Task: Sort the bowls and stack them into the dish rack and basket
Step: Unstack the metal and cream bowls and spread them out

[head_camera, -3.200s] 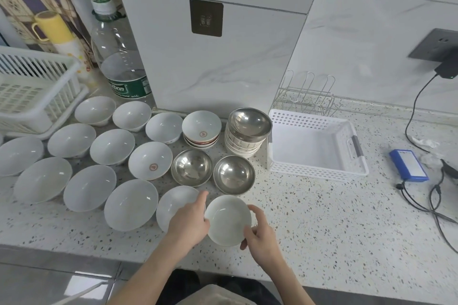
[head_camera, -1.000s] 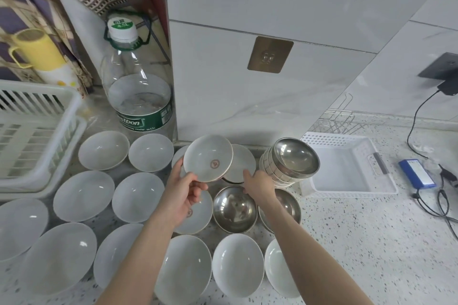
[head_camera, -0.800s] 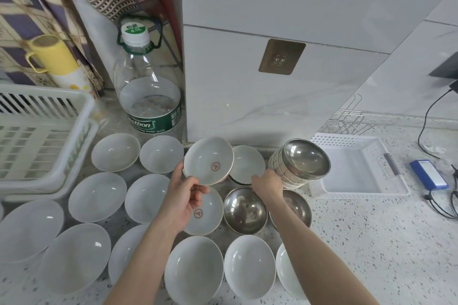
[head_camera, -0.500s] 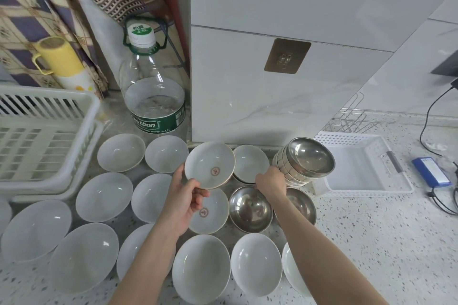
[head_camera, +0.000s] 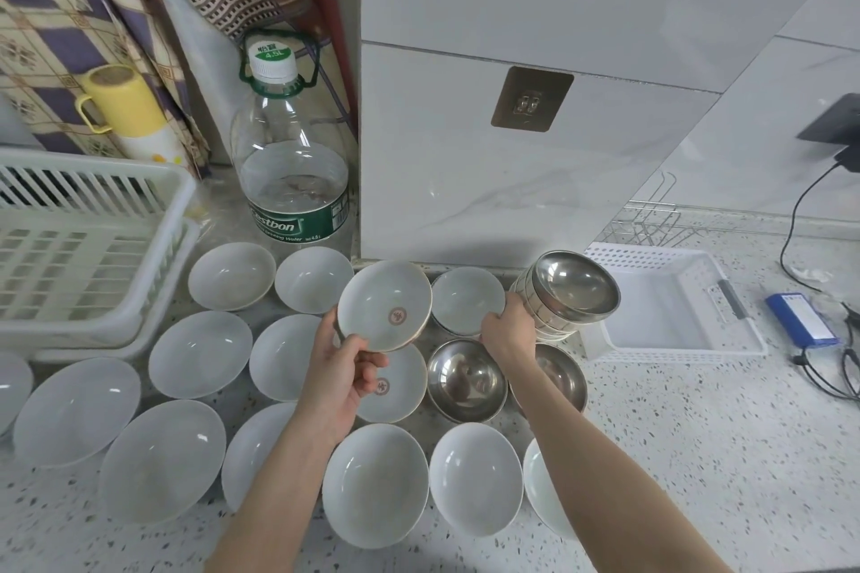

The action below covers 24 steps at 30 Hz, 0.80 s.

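My left hand [head_camera: 346, 375] grips the near rim of a white bowl with a red emblem [head_camera: 384, 305] and holds it tilted above the counter. A second emblem bowl [head_camera: 393, 386] lies just below it. My right hand [head_camera: 507, 330] grasps the right rim of a plain white bowl [head_camera: 465, 300] that sits by the wall. Next to that hand leans a stack of steel bowls [head_camera: 570, 293]; two single steel bowls [head_camera: 465, 386] [head_camera: 556, 375] lie in front. Several white bowls [head_camera: 200, 354] cover the counter. A white dish rack [head_camera: 93, 242] is at the left, a white basket [head_camera: 670, 307] at the right.
A large water bottle [head_camera: 295, 163] and a yellow mug [head_camera: 123, 100] stand at the back left. A wire rack [head_camera: 651, 223] sits behind the basket. A blue device [head_camera: 802, 319] with cables lies at the far right on the speckled counter [head_camera: 698, 456].
Since 3.2 s ago my hands left the near white bowl; my left hand lifted the emblem bowl and my right hand reached the bowl by the wall. Over the last second both hands hardly moved.
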Each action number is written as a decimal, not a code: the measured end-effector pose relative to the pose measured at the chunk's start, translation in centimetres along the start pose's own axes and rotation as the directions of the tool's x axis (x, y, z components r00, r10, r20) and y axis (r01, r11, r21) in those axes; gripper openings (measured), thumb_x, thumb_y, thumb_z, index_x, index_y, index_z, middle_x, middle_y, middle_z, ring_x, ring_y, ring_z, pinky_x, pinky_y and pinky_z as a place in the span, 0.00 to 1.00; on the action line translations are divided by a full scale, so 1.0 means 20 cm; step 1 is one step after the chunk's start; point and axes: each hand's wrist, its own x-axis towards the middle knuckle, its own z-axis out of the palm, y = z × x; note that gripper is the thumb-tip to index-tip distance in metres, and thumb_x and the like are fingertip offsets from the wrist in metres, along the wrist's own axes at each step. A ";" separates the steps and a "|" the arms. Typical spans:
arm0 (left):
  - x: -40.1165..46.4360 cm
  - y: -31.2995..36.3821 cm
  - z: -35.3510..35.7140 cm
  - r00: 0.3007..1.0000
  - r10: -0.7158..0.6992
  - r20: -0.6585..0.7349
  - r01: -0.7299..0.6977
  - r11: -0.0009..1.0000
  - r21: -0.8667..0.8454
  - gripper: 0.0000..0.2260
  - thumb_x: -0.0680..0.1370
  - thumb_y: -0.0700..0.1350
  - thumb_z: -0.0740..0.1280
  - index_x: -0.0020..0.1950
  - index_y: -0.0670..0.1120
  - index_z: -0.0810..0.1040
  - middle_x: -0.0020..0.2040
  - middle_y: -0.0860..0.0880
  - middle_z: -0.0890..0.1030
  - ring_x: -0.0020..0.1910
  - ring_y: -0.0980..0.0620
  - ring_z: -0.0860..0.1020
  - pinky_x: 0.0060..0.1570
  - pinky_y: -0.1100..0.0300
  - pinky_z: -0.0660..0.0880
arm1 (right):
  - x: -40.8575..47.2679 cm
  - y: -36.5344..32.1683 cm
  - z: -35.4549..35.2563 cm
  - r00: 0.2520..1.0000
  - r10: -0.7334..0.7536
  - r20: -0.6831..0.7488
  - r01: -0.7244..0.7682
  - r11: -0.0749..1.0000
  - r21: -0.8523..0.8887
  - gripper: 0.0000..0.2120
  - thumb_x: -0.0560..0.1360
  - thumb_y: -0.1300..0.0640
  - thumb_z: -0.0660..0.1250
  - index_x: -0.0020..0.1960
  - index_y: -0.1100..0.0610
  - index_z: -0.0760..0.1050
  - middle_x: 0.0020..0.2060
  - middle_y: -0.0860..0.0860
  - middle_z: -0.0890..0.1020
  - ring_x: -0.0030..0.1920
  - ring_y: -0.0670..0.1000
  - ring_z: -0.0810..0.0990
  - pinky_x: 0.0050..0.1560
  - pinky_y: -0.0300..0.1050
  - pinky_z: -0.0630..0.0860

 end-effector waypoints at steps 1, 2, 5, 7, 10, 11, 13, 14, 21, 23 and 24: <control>-0.01 0.00 0.00 1.000 0.005 -0.005 -0.005 1.000 -0.006 0.21 0.79 0.33 0.59 0.63 0.57 0.74 0.28 0.45 0.79 0.22 0.56 0.71 0.20 0.66 0.68 | -0.01 0.00 -0.01 1.000 -0.014 -0.009 0.014 1.000 0.007 0.20 0.75 0.66 0.55 0.67 0.63 0.67 0.54 0.62 0.80 0.53 0.62 0.79 0.46 0.47 0.73; -0.02 0.00 0.00 1.000 0.009 -0.011 -0.009 1.000 -0.013 0.21 0.79 0.33 0.59 0.65 0.56 0.73 0.28 0.45 0.79 0.22 0.56 0.71 0.20 0.66 0.68 | -0.03 0.01 -0.02 0.999 -0.029 -0.014 0.029 0.999 0.019 0.21 0.75 0.66 0.55 0.67 0.62 0.67 0.53 0.62 0.80 0.52 0.62 0.79 0.46 0.48 0.73; -0.06 0.00 -0.01 0.999 0.031 -0.025 -0.032 0.999 -0.030 0.22 0.79 0.33 0.58 0.69 0.53 0.72 0.29 0.45 0.79 0.22 0.57 0.72 0.20 0.68 0.67 | -0.10 0.00 -0.06 0.997 -0.078 -0.023 0.079 0.995 0.062 0.21 0.75 0.66 0.54 0.68 0.60 0.67 0.50 0.61 0.81 0.48 0.61 0.81 0.44 0.49 0.76; -0.08 0.00 -0.01 0.998 0.050 -0.024 -0.051 0.998 -0.039 0.22 0.79 0.33 0.58 0.70 0.51 0.71 0.30 0.46 0.79 0.22 0.57 0.72 0.20 0.68 0.67 | -0.16 0.00 -0.10 0.992 -0.118 -0.036 0.121 0.989 0.091 0.21 0.75 0.65 0.54 0.67 0.58 0.67 0.48 0.59 0.81 0.47 0.60 0.81 0.44 0.50 0.76; -0.11 0.00 -0.01 0.997 0.077 -0.001 -0.077 0.996 -0.039 0.22 0.79 0.34 0.58 0.69 0.53 0.71 0.30 0.45 0.79 0.21 0.57 0.71 0.20 0.68 0.66 | -0.27 0.02 -0.16 0.988 -0.149 -0.047 0.155 0.968 0.198 0.20 0.74 0.65 0.55 0.64 0.54 0.70 0.44 0.56 0.82 0.44 0.59 0.82 0.44 0.55 0.79; -0.11 -0.01 -0.01 0.996 0.086 0.016 -0.086 0.996 -0.031 0.22 0.80 0.34 0.58 0.69 0.54 0.72 0.30 0.45 0.79 0.21 0.57 0.70 0.20 0.68 0.66 | -0.30 0.03 -0.19 0.989 -0.144 -0.042 0.150 0.954 0.258 0.20 0.74 0.65 0.56 0.63 0.53 0.70 0.45 0.56 0.82 0.43 0.58 0.83 0.43 0.55 0.80; -0.13 -0.02 0.00 0.994 0.095 0.052 -0.094 0.995 -0.025 0.22 0.80 0.34 0.58 0.66 0.57 0.73 0.30 0.46 0.79 0.22 0.56 0.71 0.20 0.67 0.66 | -0.37 0.08 -0.25 0.995 -0.098 -0.027 0.101 0.922 0.374 0.20 0.73 0.66 0.58 0.62 0.52 0.72 0.45 0.54 0.83 0.39 0.49 0.84 0.37 0.44 0.80; -0.14 -0.03 0.01 0.993 0.097 0.068 -0.095 0.995 -0.026 0.22 0.80 0.34 0.58 0.65 0.58 0.73 0.31 0.47 0.79 0.23 0.56 0.71 0.20 0.68 0.66 | -0.40 0.11 -0.28 0.997 -0.069 -0.024 0.072 0.902 0.426 0.20 0.72 0.67 0.58 0.61 0.52 0.74 0.43 0.53 0.83 0.34 0.45 0.82 0.32 0.39 0.77; -0.17 -0.15 0.16 0.991 0.077 0.108 -0.081 0.996 0.032 0.24 0.79 0.34 0.59 0.67 0.59 0.71 0.30 0.47 0.79 0.22 0.57 0.71 0.20 0.67 0.64 | -0.57 0.48 -0.51 0.988 0.133 -0.079 -0.072 0.846 0.528 0.18 0.74 0.64 0.61 0.54 0.42 0.73 0.25 0.52 0.81 0.25 0.42 0.75 0.34 0.41 0.70; -0.18 -0.20 0.21 0.992 0.060 0.107 -0.063 0.998 0.031 0.24 0.79 0.34 0.59 0.67 0.59 0.72 0.29 0.46 0.79 0.22 0.57 0.71 0.20 0.67 0.64 | -0.55 0.58 -0.56 0.974 0.195 -0.120 -0.097 0.827 0.554 0.18 0.74 0.65 0.61 0.57 0.45 0.72 0.24 0.52 0.80 0.26 0.43 0.75 0.36 0.45 0.69; -0.18 -0.22 0.24 0.993 0.053 0.103 -0.055 0.998 0.025 0.24 0.79 0.34 0.59 0.67 0.59 0.72 0.29 0.46 0.80 0.23 0.56 0.72 0.19 0.67 0.64 | -0.53 0.63 -0.59 0.965 0.222 -0.138 -0.106 0.816 0.568 0.18 0.74 0.66 0.60 0.58 0.48 0.72 0.24 0.53 0.80 0.25 0.43 0.75 0.35 0.45 0.69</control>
